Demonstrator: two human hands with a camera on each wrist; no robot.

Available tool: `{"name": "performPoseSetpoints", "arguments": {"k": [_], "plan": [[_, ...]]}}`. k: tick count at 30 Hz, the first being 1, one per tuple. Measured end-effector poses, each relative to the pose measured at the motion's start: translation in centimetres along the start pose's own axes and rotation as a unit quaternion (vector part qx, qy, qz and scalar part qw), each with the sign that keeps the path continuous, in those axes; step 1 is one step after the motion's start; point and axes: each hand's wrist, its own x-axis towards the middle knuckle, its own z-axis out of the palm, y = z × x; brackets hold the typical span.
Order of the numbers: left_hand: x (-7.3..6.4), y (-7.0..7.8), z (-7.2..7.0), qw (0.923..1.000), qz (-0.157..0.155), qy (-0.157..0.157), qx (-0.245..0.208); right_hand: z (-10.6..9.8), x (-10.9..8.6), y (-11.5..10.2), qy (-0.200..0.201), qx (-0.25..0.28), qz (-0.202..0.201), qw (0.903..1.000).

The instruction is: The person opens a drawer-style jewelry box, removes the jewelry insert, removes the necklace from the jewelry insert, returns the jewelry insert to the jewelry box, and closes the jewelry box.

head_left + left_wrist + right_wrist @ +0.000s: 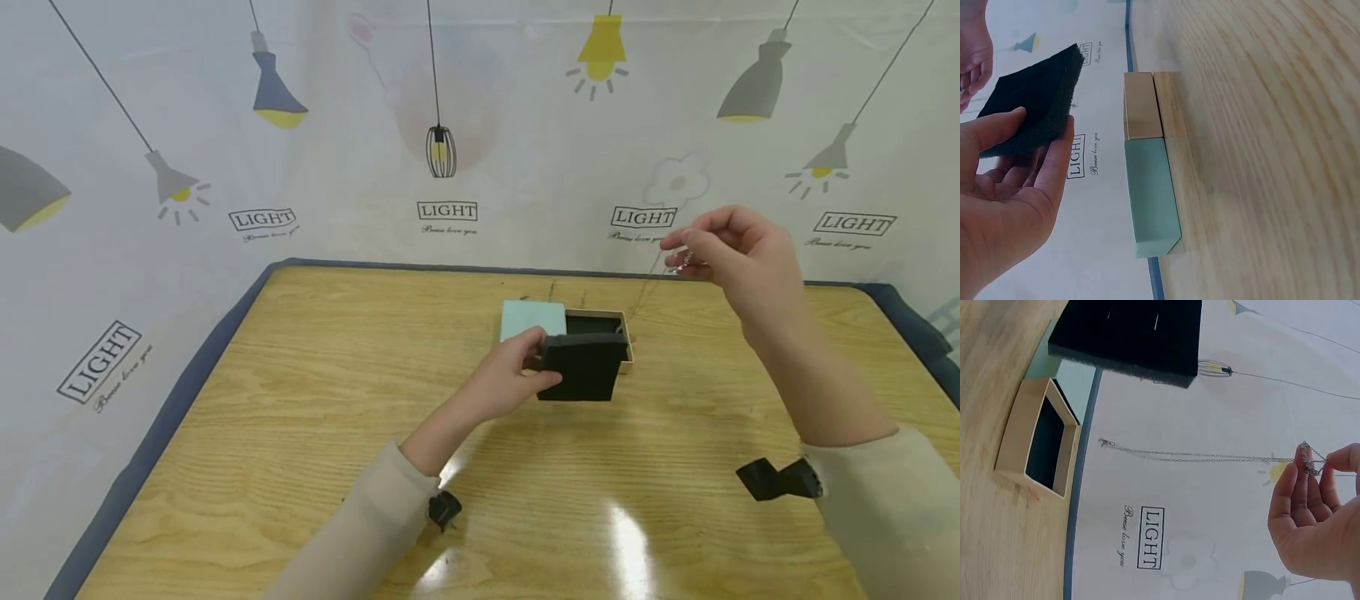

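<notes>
My left hand (498,379) grips a square black foam pad (581,372) by one edge, thumb on one face and fingers behind. The pad is tilted up above the table, and two short slits show on it in the right wrist view. With raised fingertips my right hand (753,262) pinches a thin silver necklace (1204,456); its long double chain hangs down to a small pendant (1107,443). Behind the pad lies a box with a pale teal cover (531,319) and a beige tray (1025,425) with a dark inside. The pad hides part of the tray.
The box lies on a wood-grain table (300,400) towards its far edge. A white backdrop (517,167) printed with lamps stands behind the table, with a dark blue border (172,417) along the edge. Black straps hang at both cuffs.
</notes>
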Motion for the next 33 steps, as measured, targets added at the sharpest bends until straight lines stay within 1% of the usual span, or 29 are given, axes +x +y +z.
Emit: {"name": "performPoseSetpoints", "arguments": {"k": [4,9,11,13,17,19,25,29,33], "plan": [[0.0,-0.1,-0.1,1.0,-0.001,0.002,-0.002,-0.8,0.3,-0.1,0.008,-0.027,0.01,0.9996],[0.1,-0.3,-0.1,1.0,0.0,0.004,-0.006,-1.9,0.6,0.0,0.014,-0.095,0.03,0.9949],[0.1,-0.4,-0.1,1.0,-0.001,0.004,-0.007,-2.5,0.7,0.0,0.016,-0.112,0.039,0.9928],[0.0,-0.4,-0.2,0.9999,-0.002,0.004,-0.01,-3.0,0.9,0.1,0.017,-0.115,0.045,0.9921],[0.0,-0.6,-0.2,0.9999,-0.003,0.003,-0.015,-3.8,1.1,0.4,0.017,-0.096,0.053,0.9938],[0.0,-0.7,-0.2,0.9999,-0.003,0.003,-0.015,-4.1,1.2,0.6,0.019,-0.102,0.058,0.9929],[-0.2,-0.6,-0.4,0.9999,-0.002,0.006,-0.014,-4.9,1.7,1.0,0.025,-0.147,0.072,0.9862],[-0.3,-0.7,-0.5,0.9998,-0.004,0.008,-0.016,-5.3,2.0,1.5,0.025,-0.189,0.078,0.9785],[-0.4,-0.7,-0.6,0.9998,-0.005,0.01,-0.018,-5.7,2.2,2.2,0.024,-0.211,0.091,0.973]]}}
